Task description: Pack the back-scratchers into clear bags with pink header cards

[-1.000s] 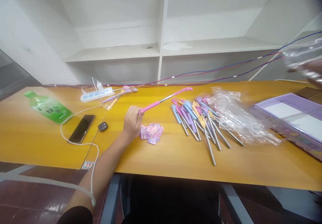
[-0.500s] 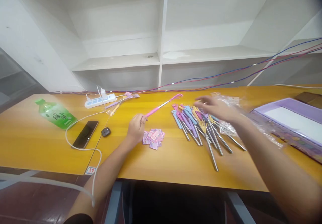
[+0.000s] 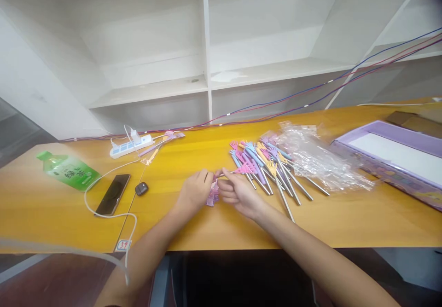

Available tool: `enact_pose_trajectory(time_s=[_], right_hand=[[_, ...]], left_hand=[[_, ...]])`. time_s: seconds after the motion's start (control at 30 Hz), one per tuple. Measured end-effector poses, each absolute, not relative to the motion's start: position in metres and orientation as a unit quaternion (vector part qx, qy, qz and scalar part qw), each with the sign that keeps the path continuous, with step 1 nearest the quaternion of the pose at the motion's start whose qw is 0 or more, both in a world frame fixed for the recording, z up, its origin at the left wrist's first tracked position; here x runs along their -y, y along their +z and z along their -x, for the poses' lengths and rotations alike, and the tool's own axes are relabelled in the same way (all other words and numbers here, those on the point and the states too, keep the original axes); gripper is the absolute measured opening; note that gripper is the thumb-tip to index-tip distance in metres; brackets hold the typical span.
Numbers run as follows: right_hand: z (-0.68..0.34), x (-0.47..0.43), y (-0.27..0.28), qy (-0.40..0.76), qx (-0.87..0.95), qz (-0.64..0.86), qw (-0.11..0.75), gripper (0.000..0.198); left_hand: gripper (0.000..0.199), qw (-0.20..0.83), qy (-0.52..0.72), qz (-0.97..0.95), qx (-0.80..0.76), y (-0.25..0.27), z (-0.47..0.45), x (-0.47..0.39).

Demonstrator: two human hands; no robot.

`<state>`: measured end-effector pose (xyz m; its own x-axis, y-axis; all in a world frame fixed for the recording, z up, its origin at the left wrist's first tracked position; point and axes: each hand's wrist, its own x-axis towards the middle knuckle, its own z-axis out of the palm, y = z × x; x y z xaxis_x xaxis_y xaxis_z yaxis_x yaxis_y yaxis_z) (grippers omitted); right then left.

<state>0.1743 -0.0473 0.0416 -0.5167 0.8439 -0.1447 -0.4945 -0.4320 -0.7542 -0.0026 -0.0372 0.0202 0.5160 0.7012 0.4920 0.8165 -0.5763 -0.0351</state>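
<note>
I see the left hand (image 3: pixel 197 188) and right hand (image 3: pixel 243 197) gripping 1 pink scratcher (image 3: pixel 246 168); the loose pile (image 3: pixel 272 168) seems left to handle.

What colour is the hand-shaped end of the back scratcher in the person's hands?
The hand-shaped end is pink, as the head view shows.

Single view, from wearer's head — faces forward and steeply down over table (image 3: pixel 221 233). Left forearm (image 3: pixel 145 247) and right forearm (image 3: pixel 317 256) enter from near side; left hand (image 3: pixel 195 189) and right hand (image 3: pixel 240 194) meet around mid-view, fairly close to lens. White shelf unit (image 3: pixel 145 31) fills far part, seen roughly front-on, slightly tilted. Wide reach — green bottle (image 3: pixel 71 171) at left, purple box (image 3: pixel 397 135) at right, floor (image 3: pixel 79 279) at near left.
</note>
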Motion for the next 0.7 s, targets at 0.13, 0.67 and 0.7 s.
enact_pose_trajectory(time_s=[0.13,0.67,0.7], right_hand=[[-0.177,0.064,0.050,0.820,0.271,0.239,0.444,0.045],[-0.225,0.176,0.063,0.775,0.517,0.271,0.241,0.059],[-0.237,0.184,0.067,0.745,0.560,0.273,0.239,0.054]], left_hand=[[0.019,0.185,-0.212,0.863,0.420,0.024,-0.009,0.049],[0.030,-0.579,0.073,0.763,0.278,0.051,0.005,0.149],[0.033,-0.635,0.124,0.728,0.228,0.046,0.015,0.156]])
